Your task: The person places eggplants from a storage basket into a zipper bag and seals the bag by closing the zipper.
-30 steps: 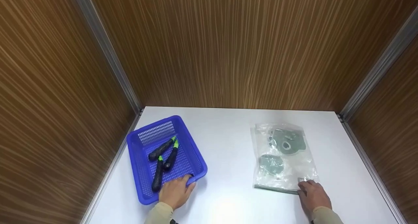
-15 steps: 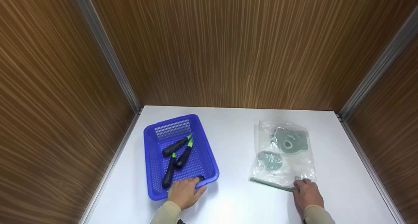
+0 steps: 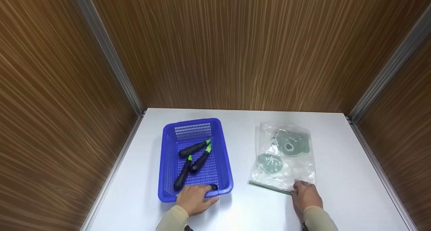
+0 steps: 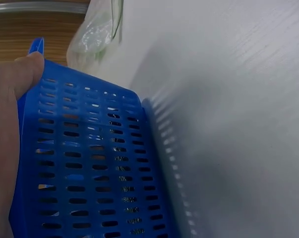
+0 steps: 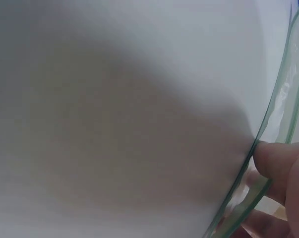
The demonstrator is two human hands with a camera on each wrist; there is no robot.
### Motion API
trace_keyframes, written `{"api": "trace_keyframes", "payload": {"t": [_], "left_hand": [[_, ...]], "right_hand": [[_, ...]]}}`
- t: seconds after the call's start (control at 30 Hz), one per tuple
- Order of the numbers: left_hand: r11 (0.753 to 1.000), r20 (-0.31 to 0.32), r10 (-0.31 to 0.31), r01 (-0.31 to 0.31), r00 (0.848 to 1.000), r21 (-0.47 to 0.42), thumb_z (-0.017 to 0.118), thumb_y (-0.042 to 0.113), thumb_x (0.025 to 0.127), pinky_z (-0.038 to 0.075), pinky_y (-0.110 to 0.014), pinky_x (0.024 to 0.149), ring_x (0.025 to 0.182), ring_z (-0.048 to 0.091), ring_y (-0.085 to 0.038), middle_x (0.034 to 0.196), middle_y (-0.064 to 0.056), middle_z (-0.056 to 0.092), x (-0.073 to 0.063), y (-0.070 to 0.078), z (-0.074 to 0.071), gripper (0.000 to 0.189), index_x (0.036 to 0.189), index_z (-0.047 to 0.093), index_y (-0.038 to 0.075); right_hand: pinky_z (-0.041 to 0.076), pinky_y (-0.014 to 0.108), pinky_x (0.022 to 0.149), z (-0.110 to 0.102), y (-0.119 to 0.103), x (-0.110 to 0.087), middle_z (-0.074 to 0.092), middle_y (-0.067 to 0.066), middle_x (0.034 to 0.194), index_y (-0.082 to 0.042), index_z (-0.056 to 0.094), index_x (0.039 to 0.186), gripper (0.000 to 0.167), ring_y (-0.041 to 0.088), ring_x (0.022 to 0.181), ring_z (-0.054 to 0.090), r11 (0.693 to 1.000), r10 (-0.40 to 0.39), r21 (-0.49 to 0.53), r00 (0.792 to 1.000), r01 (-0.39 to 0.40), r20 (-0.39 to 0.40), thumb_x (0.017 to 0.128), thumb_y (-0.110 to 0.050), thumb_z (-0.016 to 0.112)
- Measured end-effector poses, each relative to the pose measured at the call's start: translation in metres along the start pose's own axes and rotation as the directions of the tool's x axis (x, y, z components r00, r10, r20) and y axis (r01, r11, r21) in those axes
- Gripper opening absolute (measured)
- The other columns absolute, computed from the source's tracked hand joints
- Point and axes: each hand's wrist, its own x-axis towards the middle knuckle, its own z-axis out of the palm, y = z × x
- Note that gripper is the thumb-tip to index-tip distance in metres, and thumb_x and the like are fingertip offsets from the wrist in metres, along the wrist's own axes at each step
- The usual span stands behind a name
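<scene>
Head cam: person's L hand (image 3: 196,200) grips near rim of basket (image 3: 223,157), eggplants (image 3: 201,162) inside; R hand (image 3: 307,196) pinches green edge of bag (image 3: 286,163), on table (image 3: 340,157) R of basket, apart.

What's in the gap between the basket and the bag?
Nothing: only bare white table shows between the basket and the bag, as the head view shows.

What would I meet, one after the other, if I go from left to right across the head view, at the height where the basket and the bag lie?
Left wooden panel → blue basket → clear plastic bag → right wooden panel.
</scene>
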Motion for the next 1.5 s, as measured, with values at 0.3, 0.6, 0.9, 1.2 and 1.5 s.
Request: {"api": "trace_keyframes", "payload": {"t": [0.3, 0.6, 0.9, 1.2, 1.5], "left_hand": [[0.999, 0.023, -0.039, 0.039, 0.999, -0.012, 0.044, 0.073, 0.086, 0.050, -0.041, 0.075, 0.078, 0.063, -0.015, 0.086, 0.010, 0.067, 0.004, 0.001, -0.005, 0.059, 0.106, 0.071, 0.025], [0.997, 0.034, -0.072, 0.074, 0.997, -0.039, 0.047, 0.075, 0.082, 0.049, -0.038, 0.072, 0.078, 0.064, -0.013, 0.083, 0.015, 0.066, 0.008, -0.002, -0.008, 0.057, 0.096, 0.072, 0.026], [0.986, 0.098, -0.138, 0.145, 0.986, -0.079, 0.039, 0.082, 0.080, 0.048, -0.046, 0.085, 0.093, 0.066, -0.021, 0.098, 0.008, 0.071, 0.010, -0.010, -0.015, 0.070, 0.101, 0.075, 0.025], [0.983, 0.109, -0.156, 0.165, 0.982, -0.083, 0.037, 0.084, 0.078, 0.049, -0.043, 0.084, 0.091, 0.066, -0.020, 0.095, 0.009, 0.071, 0.011, -0.010, -0.016, 0.073, 0.098, 0.075, 0.025], [0.981, 0.105, -0.155, 0.166, 0.982, -0.105, 0.041, 0.080, 0.080, 0.050, -0.043, 0.084, 0.091, 0.066, -0.019, 0.095, 0.009, 0.071, 0.009, -0.008, -0.019, 0.068, 0.099, 0.074, 0.024]], "right_hand": [[0.044, 0.059, 0.090, 0.004, -0.006, 0.033, 0.059, 0.021, 0.122, -0.008, 0.063, 0.115, 0.035, 0.046, 0.114, 0.050, 0.994, -0.106, 0.010, 0.993, 0.105, 0.057, 0.083, -0.019, 0.073], [0.045, 0.058, 0.090, 0.005, -0.007, 0.051, 0.059, 0.020, 0.124, -0.008, 0.063, 0.118, 0.038, 0.044, 0.114, 0.052, 0.984, -0.175, 0.019, 0.982, 0.174, 0.077, 0.083, -0.019, 0.073], [0.041, 0.061, 0.093, 0.004, -0.007, 0.052, 0.057, 0.021, 0.127, -0.009, 0.064, 0.119, 0.038, 0.050, 0.119, 0.046, 0.988, -0.157, 0.013, 0.983, 0.157, 0.094, 0.084, -0.021, 0.072], [0.039, 0.062, 0.093, 0.005, -0.005, 0.052, 0.057, 0.022, 0.127, -0.007, 0.065, 0.116, 0.036, 0.053, 0.118, 0.045, 0.984, -0.179, 0.032, 0.981, 0.177, 0.071, 0.083, -0.019, 0.073], [0.041, 0.059, 0.093, 0.004, -0.007, 0.051, 0.059, 0.022, 0.124, -0.007, 0.065, 0.115, 0.037, 0.048, 0.117, 0.049, 0.985, -0.173, 0.020, 0.982, 0.172, 0.073, 0.082, -0.021, 0.074]]}}
